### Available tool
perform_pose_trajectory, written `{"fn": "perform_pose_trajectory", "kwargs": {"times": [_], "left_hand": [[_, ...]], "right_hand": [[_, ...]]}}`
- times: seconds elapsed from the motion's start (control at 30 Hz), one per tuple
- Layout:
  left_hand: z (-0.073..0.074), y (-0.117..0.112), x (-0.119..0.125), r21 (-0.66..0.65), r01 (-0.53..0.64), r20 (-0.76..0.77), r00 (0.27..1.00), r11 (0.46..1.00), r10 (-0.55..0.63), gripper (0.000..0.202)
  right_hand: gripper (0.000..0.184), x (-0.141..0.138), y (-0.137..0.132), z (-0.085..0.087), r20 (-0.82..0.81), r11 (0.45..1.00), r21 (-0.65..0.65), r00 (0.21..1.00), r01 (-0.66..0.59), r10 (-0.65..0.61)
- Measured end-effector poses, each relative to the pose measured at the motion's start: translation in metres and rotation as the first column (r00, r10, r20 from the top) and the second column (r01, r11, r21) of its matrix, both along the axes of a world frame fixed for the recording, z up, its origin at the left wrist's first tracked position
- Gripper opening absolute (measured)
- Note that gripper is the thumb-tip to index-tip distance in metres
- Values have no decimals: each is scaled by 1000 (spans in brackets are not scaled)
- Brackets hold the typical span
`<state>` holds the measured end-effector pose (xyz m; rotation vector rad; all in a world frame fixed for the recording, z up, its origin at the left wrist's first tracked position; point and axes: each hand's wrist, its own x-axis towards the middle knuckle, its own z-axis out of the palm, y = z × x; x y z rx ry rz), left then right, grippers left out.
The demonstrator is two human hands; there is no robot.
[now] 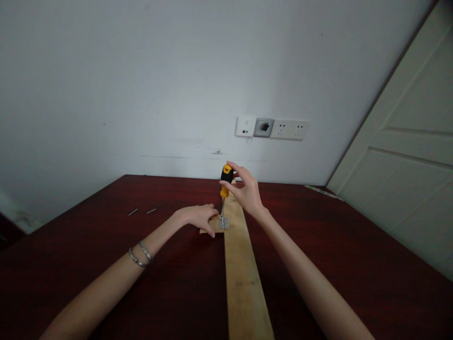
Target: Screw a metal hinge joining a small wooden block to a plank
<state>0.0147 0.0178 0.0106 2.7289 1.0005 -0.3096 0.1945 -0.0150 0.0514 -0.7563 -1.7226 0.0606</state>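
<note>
My right hand [247,191] grips a yellow-and-black screwdriver [227,175] by its handle, thumb on one side and fingers on the other. The screwdriver stands nearly upright, its shaft running down to a small metal hinge [225,223]. That hinge lies across the joint between a long wooden plank [242,274] and a short wooden piece [213,225] on the plank's left. Over the short piece, my left hand [200,217] holds it, thumb at the near edge and fingers toward the far side. Whether the tip sits in a screw is too small to tell.
Two loose screws [133,212] lie on the dark red tabletop [170,283], left of my left hand. Behind the table rises a white wall with socket plates [288,129]. A pale panelled door [406,156] stands at the right, near a thin patterned strip [323,192].
</note>
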Motion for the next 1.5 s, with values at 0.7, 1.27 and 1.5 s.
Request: {"fn": "perform_pose_trajectory", "kwargs": {"times": [0.7, 1.27, 1.5], "left_hand": [[2, -1, 1, -18, -13, -6, 1000, 1000, 13, 73], [4, -2, 1, -8, -10, -7, 1000, 1000, 10, 75], [5, -2, 1, -6, -6, -22, 1000, 1000, 6, 76]], "right_hand": [[49, 0, -6, 6, 65, 999, -8, 997, 36, -35], [52, 3, 1, 44, 535, 967, -67, 827, 246, -173], [28, -10, 13, 68, 676, 943, -47, 705, 330, -214]]}}
